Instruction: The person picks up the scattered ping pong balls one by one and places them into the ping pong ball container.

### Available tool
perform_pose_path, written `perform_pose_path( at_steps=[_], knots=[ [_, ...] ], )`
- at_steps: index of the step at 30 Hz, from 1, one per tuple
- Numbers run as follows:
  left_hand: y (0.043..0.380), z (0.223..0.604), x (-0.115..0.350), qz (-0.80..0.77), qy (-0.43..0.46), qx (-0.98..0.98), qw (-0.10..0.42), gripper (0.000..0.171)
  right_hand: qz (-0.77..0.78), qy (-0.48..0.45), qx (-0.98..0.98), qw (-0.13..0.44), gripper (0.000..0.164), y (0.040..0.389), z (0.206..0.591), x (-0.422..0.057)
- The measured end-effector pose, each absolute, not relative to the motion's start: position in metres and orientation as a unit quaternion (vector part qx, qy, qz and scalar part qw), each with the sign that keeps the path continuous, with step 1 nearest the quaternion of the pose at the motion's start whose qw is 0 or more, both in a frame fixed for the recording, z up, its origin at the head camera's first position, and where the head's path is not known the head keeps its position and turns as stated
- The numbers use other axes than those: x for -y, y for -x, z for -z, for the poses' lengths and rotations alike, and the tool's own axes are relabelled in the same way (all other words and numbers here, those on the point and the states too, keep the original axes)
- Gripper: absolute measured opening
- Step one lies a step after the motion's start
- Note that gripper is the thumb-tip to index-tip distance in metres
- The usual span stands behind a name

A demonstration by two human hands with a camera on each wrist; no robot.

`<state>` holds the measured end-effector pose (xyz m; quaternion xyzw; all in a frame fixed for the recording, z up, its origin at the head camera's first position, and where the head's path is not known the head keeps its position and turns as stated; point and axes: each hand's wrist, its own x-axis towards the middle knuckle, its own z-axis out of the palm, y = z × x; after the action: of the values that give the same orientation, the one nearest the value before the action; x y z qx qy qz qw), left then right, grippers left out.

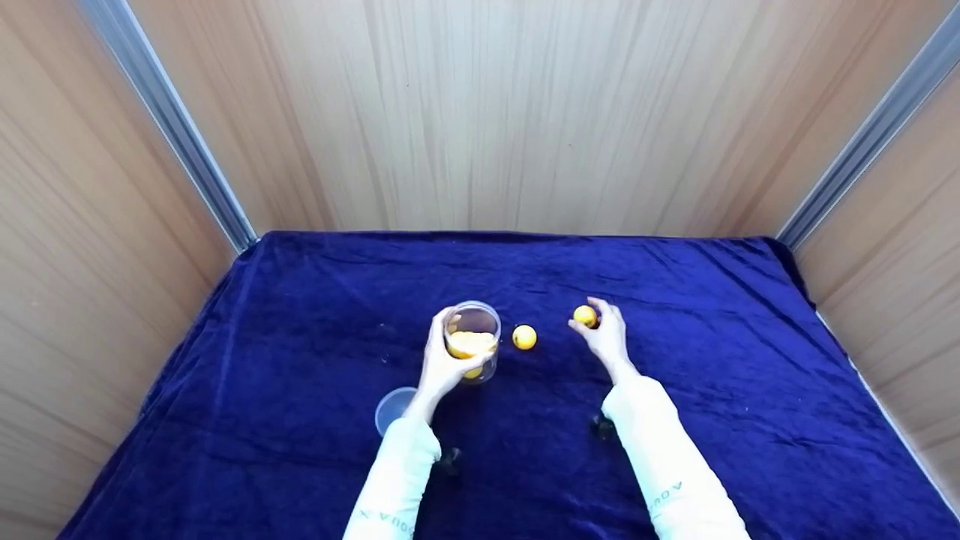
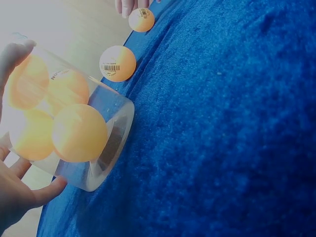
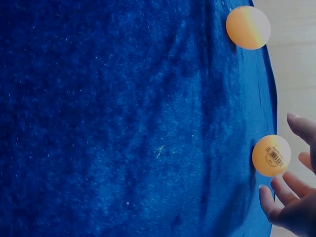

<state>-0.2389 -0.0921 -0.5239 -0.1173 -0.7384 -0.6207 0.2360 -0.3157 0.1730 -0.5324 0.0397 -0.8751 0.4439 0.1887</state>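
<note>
My left hand (image 1: 444,366) grips a clear plastic jar (image 2: 116,111) round its side, thumb on one side and fingers on the other. Several orange ping-pong balls (image 2: 80,133) lie inside the jar, whose mouth faces up in the head view. To the right, my right hand (image 1: 609,337) reaches round a loose ping-pong ball (image 3: 271,155) on the cloth. Its thumb (image 3: 301,126) stands apart from the ball on one side, with the fingers spread close by on the other. Between jar and right hand rests another ping-pong ball (image 1: 524,337).
A round translucent lid (image 1: 393,407) lies on the cloth beside my left wrist, partly hidden by it. Dark blue velvet cloth (image 1: 300,337) covers the table, with wrinkles toward the far right. Wood-grain panels (image 1: 480,112) enclose the back and both sides.
</note>
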Motion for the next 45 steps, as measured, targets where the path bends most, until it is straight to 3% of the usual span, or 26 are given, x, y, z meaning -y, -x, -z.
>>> perform_pose_path(
  at_steps=[9, 15, 21, 45],
  knots=[
    [0.241, 0.530, 0.093, 0.619, 0.114, 0.744, 0.225, 0.085, -0.428, -0.025, 0.891, 0.150, 0.052, 0.314, 0.540, -0.176],
    [0.229, 0.504, 0.089, 0.625, 0.124, 0.738, 0.221, 0.080, -0.419, -0.033, 0.895, 0.148, 0.043, 0.317, 0.540, -0.180],
    [0.228, 0.502, 0.088, 0.625, 0.130, 0.736, 0.222, 0.080, -0.426, -0.038, 0.890, 0.156, 0.036, 0.317, 0.541, -0.182],
    [0.226, 0.504, 0.090, 0.622, 0.128, 0.737, 0.233, 0.081, -0.476, -0.076, 0.861, 0.161, 0.035, 0.309, 0.535, -0.194]
  ],
)
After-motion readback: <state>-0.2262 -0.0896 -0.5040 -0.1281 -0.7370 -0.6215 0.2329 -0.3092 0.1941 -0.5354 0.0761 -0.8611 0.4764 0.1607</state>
